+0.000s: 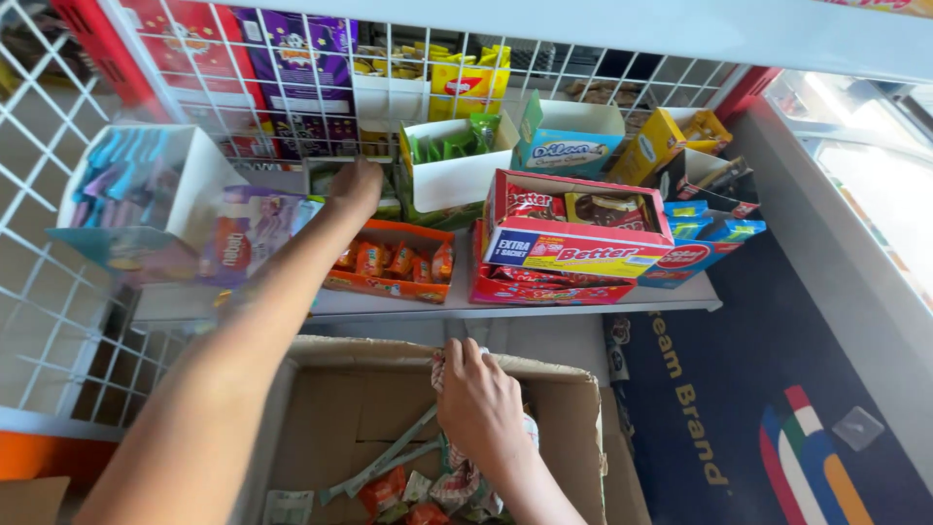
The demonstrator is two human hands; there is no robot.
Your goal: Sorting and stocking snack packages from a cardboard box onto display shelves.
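Left hand: the left hand [356, 187] is stretched out over the shelf [466, 303], fingers curled and pressed together behind the orange display tray [389, 262]; whether they pinch anything I cannot tell, the fingertips are hidden.
Right hand: the right hand [481, 403] is down in the cardboard carton [564, 408], fingers pressed together and closed round a bunch of red-and-white sachets [457, 481].
Stock location: loose snack packets [389, 491] lie in the bottom of the carton, directly beneath the right hand; long green sachet strips [389, 457] lie just beside them.
Shelf layout: orange tray holds small orange packets upright in a row; a red-and-yellow wafer box [573, 228] sits just right of it, stacked on a second red box; a white box of green packets [457, 156] stands behind.
Left neighbours: purple packet [248, 233] and a white-and-blue display box [131, 190] lean at the left end, near the wire grid [39, 243].
Technique, judged: keep the forearm high so it clears the orange tray's packets.
Technique, judged: lift the sachet bunch straight up, clear of the carton flap.
Risk, judged: the leaning purple packet looks easily nudged by the left elbow.
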